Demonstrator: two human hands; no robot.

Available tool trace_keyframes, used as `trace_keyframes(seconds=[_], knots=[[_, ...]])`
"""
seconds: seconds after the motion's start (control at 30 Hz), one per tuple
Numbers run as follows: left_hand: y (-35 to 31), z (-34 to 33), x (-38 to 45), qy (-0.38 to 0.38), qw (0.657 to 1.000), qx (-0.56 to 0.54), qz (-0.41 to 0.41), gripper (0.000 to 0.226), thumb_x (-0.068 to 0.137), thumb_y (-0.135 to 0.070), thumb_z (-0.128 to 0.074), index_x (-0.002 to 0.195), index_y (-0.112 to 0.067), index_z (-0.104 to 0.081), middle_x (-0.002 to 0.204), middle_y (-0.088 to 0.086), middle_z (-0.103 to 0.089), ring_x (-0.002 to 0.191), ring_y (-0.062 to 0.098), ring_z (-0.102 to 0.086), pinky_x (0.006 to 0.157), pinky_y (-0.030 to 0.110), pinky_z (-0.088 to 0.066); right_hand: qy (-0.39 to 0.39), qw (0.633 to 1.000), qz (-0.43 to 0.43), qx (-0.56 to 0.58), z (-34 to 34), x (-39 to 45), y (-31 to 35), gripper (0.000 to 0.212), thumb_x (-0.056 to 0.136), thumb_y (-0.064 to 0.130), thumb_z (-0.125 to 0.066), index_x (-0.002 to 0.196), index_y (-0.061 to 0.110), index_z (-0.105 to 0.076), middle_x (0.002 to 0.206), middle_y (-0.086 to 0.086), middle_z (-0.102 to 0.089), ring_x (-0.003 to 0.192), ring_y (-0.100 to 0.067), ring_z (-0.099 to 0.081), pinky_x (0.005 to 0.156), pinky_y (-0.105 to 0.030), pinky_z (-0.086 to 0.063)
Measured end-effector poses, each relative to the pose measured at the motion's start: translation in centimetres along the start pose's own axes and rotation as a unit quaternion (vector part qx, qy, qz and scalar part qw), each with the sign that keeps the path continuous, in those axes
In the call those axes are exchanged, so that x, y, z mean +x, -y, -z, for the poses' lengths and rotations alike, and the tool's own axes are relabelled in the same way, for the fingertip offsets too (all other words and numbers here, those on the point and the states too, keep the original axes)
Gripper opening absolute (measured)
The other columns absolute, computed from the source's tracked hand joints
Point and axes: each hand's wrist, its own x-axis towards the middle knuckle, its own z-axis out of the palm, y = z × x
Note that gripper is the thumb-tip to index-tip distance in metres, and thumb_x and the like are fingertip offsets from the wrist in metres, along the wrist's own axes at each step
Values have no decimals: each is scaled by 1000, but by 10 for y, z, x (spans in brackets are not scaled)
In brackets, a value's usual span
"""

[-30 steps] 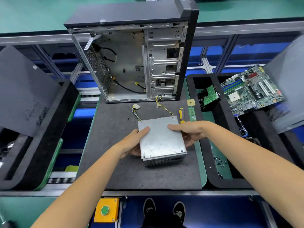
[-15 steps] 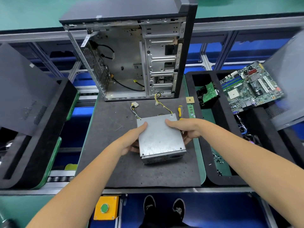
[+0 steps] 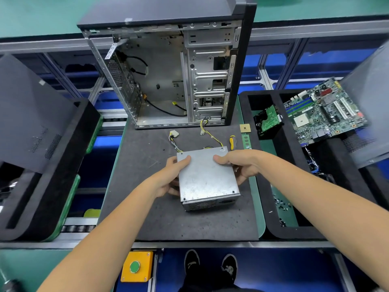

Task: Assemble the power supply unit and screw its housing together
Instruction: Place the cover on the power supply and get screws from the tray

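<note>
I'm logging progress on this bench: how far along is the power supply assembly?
The power supply lid already sits on its housing. Left hand and right hand grip it on the mat. Screwing appears still to come: the yellow screwdriver lies untouched behind it.

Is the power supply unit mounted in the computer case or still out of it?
Out. The power supply unit sits on the dark mat in front of the open computer case, gripped by the left hand and right hand.
</note>
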Motion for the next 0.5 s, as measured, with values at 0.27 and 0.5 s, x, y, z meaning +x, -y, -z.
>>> trace_keyframes(seconds=[0.27,0.5], knots=[[3,1,5,8,999,-43,16,63,70,-67,-65,116,-28,-46,111,12,-64,95,28,-67,68,47,-58,2,1000,22,0,2,5,-11,45,88,59,-54,114,23,-60,116,-5,-65,103,-23,-63,87,-53,-52],[9,14,6,48,997,-65,0,55,75,-54,-71,120,-28,-52,109,12,-66,99,30,-65,73,51,-57,-8,1000,3,25,3,14,-17,66,71,64,-71,119,20,-61,111,-9,-66,97,-30,-67,77,-54,-56]])
